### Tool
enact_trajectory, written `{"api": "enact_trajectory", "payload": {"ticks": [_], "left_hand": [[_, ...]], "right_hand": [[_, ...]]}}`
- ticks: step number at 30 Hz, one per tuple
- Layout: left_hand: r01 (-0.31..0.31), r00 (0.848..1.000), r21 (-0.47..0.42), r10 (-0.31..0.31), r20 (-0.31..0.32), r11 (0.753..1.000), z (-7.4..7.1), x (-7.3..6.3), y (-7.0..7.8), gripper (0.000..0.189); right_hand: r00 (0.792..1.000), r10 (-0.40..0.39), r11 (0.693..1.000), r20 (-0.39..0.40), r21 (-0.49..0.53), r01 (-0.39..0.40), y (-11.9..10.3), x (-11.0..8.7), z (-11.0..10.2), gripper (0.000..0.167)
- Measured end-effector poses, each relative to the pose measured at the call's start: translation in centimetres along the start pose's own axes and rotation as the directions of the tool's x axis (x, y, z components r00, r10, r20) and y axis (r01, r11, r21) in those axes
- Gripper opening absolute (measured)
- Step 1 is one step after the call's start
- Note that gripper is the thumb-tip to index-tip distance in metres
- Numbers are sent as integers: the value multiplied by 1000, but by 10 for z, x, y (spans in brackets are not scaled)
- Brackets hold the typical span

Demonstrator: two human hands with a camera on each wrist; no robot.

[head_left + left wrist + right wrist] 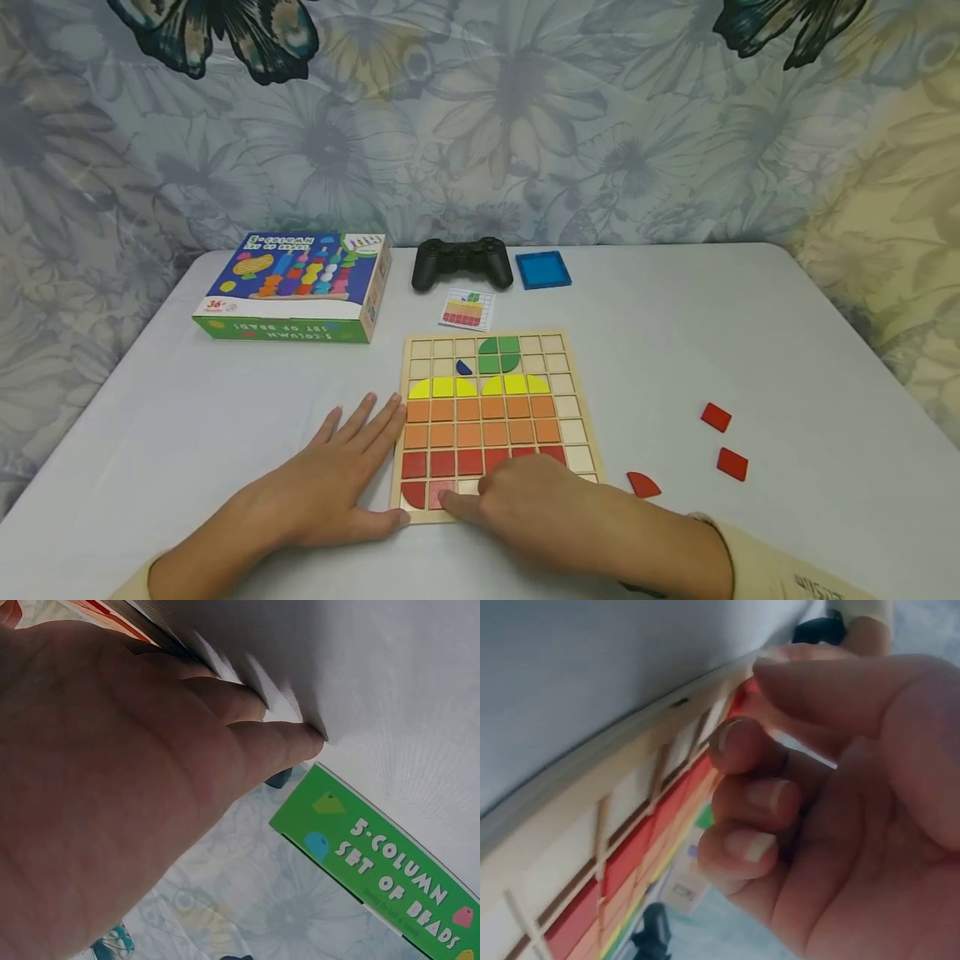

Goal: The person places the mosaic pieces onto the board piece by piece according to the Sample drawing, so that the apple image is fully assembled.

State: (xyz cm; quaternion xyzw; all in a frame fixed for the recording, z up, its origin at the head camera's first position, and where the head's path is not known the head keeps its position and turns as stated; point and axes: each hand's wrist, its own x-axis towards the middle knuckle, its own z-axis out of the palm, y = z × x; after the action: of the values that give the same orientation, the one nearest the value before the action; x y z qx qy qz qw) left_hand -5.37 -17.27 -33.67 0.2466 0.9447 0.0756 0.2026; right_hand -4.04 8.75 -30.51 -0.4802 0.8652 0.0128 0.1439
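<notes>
A wooden grid board (573, 431) lies flat on the table, with rows of red, orange and yellow tiles, a green shape (498, 355) and a small blue piece (464, 367). My left hand (337, 475) rests spread at its left edge, thumb near the lower left corner. With an outstretched finger, my right hand (540, 508) presses a red square tile (441, 493) in the second cell of the bottom row. Beside that tile sits a rounded red tile (412, 495). In the right wrist view, three fingers (754, 796) are curled. The right hand covers part of the lower rows.
Right of the board lie a red quarter-round tile (643, 484) and two red square tiles (732, 464). Behind it are a pattern card (467, 309), a black game controller (462, 263) and a blue tray (543, 269). A bead-set box (292, 287) stands at the back left.
</notes>
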Motion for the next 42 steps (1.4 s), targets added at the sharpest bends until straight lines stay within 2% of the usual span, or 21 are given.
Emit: {"api": "enact_trajectory", "payload": {"ticks": [5,8,11,14,17,18,21,25,28,36,42], "left_hand": [[-8,1000,-7,8,3,1000,2,-1,-1,111],[-19,1000,-4,19,3,1000,1,-1,-1,110],[-24,1000,5,24,-3,1000,0,0,-1,110],[-24,1000,8,24,-5,1000,0,1,0,111],[-21,1000,11,21,-4,1000,-1,1,0,111],[-19,1000,12,19,-3,1000,-1,1,0,111],[-16,1000,9,16,-2,1000,-1,2,0,111],[0,1000,5,0,9,1000,-2,2,-1,111],[9,1000,3,-9,12,1000,-1,2,-2,112],[10,1000,8,-10,9,1000,1,2,-1,112],[16,1000,12,-16,8,1000,1,0,-1,111]], "right_hand": [[998,-17,999,-59,41,20,13,-6,-9,39],[994,52,992,-94,122,-40,31,-23,-16,27],[983,174,967,-66,202,-157,52,-46,-21,24],[957,289,923,9,263,-280,73,-70,-17,25],[929,360,876,87,310,-368,85,-88,-5,29],[926,364,866,101,330,-376,87,-93,0,31],[940,336,866,63,373,-335,87,-102,16,31],[962,262,904,-71,366,-220,86,-105,30,32],[962,243,924,-126,333,-189,88,-103,31,30],[950,245,939,-196,291,-182,91,-95,29,27],[946,253,943,-203,270,-194,90,-91,26,27]]}}
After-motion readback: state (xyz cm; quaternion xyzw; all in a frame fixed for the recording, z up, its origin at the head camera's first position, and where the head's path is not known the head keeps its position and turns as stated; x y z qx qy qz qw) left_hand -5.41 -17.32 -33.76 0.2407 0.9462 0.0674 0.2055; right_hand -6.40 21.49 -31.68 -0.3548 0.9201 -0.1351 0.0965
